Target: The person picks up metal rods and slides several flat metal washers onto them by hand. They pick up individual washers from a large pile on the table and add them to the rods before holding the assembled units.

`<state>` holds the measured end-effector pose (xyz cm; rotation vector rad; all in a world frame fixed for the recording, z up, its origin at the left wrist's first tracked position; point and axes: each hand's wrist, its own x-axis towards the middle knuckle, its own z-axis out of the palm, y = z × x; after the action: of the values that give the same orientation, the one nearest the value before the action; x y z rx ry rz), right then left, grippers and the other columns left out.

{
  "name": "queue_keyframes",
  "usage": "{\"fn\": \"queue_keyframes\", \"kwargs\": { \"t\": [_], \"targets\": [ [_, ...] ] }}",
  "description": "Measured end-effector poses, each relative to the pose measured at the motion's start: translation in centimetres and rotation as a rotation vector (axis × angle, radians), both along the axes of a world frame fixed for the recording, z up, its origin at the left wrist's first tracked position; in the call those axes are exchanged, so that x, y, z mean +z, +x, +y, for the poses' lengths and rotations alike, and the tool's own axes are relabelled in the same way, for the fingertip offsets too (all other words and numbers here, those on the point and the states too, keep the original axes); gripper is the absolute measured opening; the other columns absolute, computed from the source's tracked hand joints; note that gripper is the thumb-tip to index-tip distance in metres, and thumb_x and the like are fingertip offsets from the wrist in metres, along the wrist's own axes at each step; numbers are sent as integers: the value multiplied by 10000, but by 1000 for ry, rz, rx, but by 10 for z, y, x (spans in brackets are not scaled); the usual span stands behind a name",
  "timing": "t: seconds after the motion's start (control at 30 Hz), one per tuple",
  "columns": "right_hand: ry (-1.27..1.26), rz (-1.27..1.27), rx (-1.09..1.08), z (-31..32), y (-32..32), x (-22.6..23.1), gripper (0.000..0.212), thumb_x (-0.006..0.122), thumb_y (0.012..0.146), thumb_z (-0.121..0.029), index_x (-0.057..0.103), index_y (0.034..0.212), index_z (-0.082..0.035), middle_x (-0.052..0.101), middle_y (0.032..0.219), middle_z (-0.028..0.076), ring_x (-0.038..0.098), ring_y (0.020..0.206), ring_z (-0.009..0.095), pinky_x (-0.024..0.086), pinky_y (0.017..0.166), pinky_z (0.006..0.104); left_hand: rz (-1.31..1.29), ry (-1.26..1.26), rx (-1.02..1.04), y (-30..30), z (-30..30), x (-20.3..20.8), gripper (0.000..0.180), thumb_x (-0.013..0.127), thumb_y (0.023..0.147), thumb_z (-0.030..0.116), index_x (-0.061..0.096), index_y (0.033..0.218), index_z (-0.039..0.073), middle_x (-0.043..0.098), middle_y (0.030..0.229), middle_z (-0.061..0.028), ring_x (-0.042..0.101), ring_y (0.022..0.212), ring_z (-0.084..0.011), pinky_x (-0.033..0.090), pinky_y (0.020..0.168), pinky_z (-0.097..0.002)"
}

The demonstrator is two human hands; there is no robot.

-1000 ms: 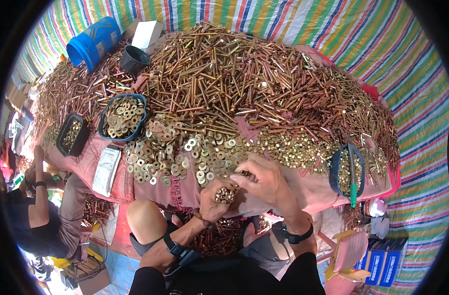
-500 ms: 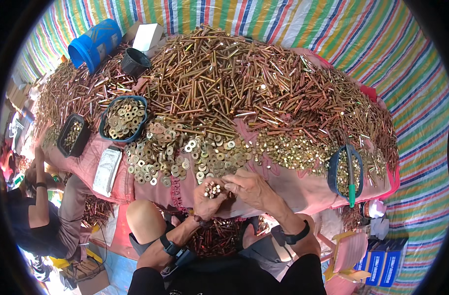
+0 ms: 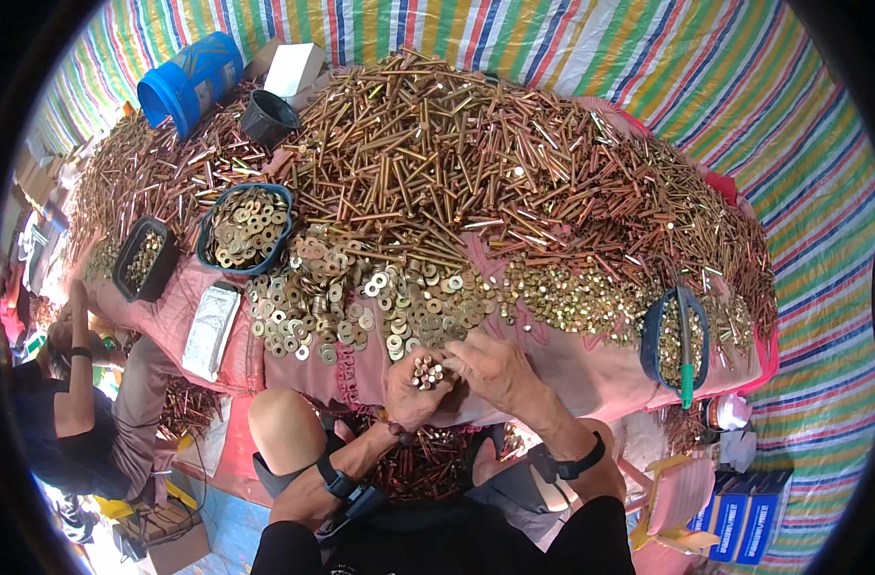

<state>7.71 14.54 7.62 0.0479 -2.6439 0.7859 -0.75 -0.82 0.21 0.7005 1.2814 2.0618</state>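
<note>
A bundle of metal bolts is gripped in my left hand, their round ends facing up. Close beside it on the right, my right hand has its thumb and fingers drawn together; whatever is in them is too small to make out. Both hands are over the front edge of the pink cloth. Just beyond them lie loose flat washers, and small brassy nuts spread to the right. Behind these rises a large heap of long coppery bolts.
A blue tub of washers and a dark tub stand left, near a silver packet. At right is a blue tub with a green-handled tool. A blue bucket lies far left. Another person's arm shows at left.
My left hand has shifted slightly right with the bolts, whose ends now face up more fully. My right hand has moved slightly right and stays close beside the bundle.
</note>
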Motion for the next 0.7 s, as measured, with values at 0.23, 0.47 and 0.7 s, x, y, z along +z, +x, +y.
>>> {"fn": "queue_keyframes", "kwargs": {
  "t": [0.23, 0.47, 0.7],
  "targets": [
    [-22, 24, 37, 3, -1, -1, 235, 702, 923, -194, 697, 1106, -46, 552, 817, 128, 608, 649, 321, 479, 567, 409, 142, -167, 80, -4, 0, -6, 206, 732, 809, -42, 640, 983, 17, 695, 914, -34, 625, 822, -93, 525, 751, -273],
    [-388, -58, -236, 33, -18, -17, 190, 671, 931, -122, 730, 1080, -19, 616, 814, 149, 628, 723, 295, 500, 670, 355, 61, -96, 78, -5, 8, -10, 251, 735, 827, -23, 633, 1052, 19, 703, 894, -31, 645, 819, -98, 538, 760, -268],
    [38, -123, -356, 62, -41, -40, 185, 663, 913, -99, 708, 1088, -62, 586, 893, 202, 621, 842, 406, 500, 729, 472, 59, -162, 65, -2, 12, 3, 246, 702, 843, -84, 606, 1052, 2, 700, 934, -52, 669, 856, -113, 556, 791, -265]
  ]
}}
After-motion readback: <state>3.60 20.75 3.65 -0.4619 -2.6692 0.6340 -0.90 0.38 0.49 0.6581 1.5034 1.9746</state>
